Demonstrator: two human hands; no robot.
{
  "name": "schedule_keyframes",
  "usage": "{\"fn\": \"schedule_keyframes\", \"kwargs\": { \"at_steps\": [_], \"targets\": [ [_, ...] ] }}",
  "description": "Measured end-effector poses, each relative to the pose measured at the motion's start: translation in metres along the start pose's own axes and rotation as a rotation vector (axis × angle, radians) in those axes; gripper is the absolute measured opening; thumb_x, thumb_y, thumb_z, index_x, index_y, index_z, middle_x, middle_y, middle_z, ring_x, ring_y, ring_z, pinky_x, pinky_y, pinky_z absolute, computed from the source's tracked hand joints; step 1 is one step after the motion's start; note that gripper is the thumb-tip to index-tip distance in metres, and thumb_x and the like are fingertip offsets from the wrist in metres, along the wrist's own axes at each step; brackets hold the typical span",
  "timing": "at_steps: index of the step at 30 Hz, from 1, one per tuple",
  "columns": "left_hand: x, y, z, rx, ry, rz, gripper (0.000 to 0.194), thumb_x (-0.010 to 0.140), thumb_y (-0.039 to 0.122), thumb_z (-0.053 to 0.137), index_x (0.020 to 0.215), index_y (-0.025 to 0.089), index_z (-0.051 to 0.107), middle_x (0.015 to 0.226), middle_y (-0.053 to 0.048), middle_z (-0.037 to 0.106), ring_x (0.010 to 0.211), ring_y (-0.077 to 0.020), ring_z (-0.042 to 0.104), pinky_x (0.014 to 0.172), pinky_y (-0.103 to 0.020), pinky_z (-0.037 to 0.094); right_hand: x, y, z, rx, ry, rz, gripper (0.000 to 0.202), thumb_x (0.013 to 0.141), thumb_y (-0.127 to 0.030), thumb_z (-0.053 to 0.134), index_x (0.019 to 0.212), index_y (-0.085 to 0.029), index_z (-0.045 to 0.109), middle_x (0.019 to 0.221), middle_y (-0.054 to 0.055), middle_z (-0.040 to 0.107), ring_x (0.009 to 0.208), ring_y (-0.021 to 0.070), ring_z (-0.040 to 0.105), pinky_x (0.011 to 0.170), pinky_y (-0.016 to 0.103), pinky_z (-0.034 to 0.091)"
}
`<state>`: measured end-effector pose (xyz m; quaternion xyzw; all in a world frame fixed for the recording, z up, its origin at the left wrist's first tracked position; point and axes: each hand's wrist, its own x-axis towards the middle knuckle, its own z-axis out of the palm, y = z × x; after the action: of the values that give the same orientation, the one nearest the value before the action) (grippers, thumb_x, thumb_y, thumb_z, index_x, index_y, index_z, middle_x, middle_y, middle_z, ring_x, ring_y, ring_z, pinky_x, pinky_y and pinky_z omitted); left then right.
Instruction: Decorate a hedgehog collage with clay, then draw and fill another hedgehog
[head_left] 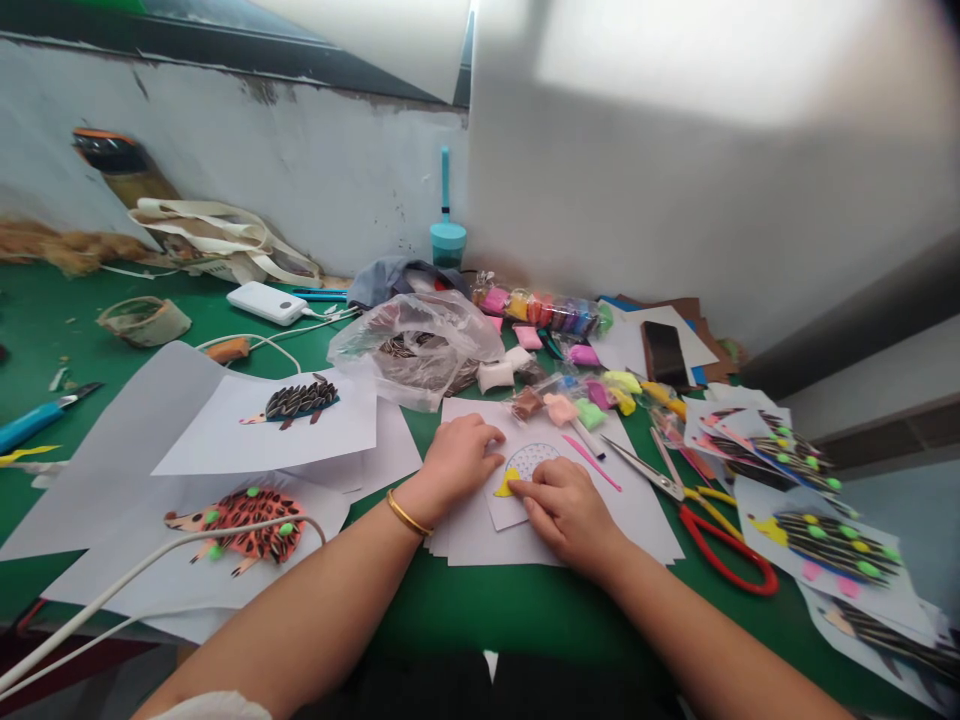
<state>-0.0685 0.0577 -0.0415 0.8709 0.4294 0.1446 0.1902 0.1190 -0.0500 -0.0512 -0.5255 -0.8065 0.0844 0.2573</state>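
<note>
A small white sheet with a printed dotted dome shape lies on a stack of white paper. Yellow clay covers the pointed left end of the drawing. The index finger of my right hand touches this clay, its other fingers curled and nothing visible in them. My left hand rests at the sheet's upper left edge, fingers slightly apart and holding nothing. To the right of the drawing is a pink modelling tool.
Scissors with red and yellow handles lie right of the paper. Clay packets and a plastic bag of seeds sit behind. Finished hedgehog pictures lie left and right. A white cable crosses the left side.
</note>
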Motion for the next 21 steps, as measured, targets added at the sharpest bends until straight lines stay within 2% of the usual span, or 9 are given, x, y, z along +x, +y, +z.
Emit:
{"fn": "schedule_keyframes", "kwargs": {
  "at_steps": [7,21],
  "targets": [
    [0.0,-0.0013,0.001,-0.005,0.014,0.012,0.024,0.081,0.031,0.069,0.104,0.027,0.072,0.1,-0.003,0.065,0.093,-0.0206,0.061,0.082,-0.033,0.044,-0.0004,-0.0013,-0.0009,0.001,0.024,-0.02,0.027,0.091,-0.021,0.051,0.103,-0.023,0.075,0.085,0.006,0.059,0.082,0.02,0.05,0.075,0.036,0.033],
    [0.0009,0.0017,-0.0014,-0.003,-0.002,-0.013,0.024,0.082,0.032,0.068,0.105,0.027,0.072,0.101,-0.004,0.065,0.095,-0.0211,0.061,0.083,-0.034,0.043,0.0005,-0.0051,-0.0016,-0.019,-0.052,-0.093,0.028,0.089,-0.021,0.054,0.109,-0.026,0.073,0.086,0.005,0.058,0.082,0.0195,0.049,0.074,0.036,0.032]
  ]
}}
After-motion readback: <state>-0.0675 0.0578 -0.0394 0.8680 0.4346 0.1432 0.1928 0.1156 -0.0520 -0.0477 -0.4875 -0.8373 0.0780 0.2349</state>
